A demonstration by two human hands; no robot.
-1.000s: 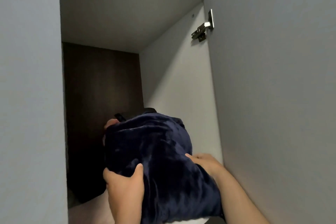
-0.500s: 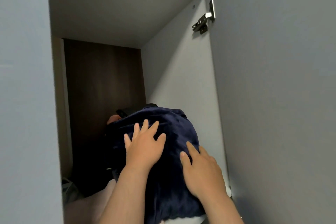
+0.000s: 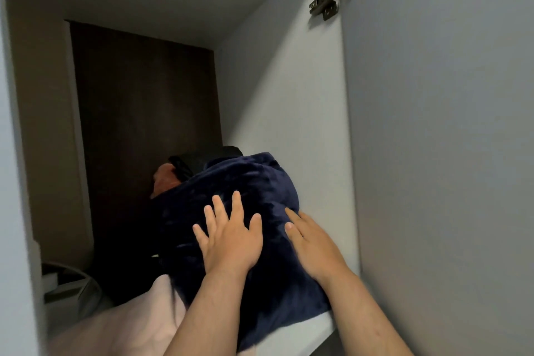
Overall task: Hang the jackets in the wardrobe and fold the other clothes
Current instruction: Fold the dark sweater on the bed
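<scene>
1. Left hand [image 3: 231, 237]: palm flat, fingers spread wide, forearm reaching up from below.
2. Right hand [image 3: 310, 248]: just beside it, flat too, fingers straight, forearm angling in from the lower right.

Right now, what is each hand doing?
Left hand: open, fingers spread, pressing flat on the folded navy garment.
Right hand: open, flat against the same garment.
</scene>
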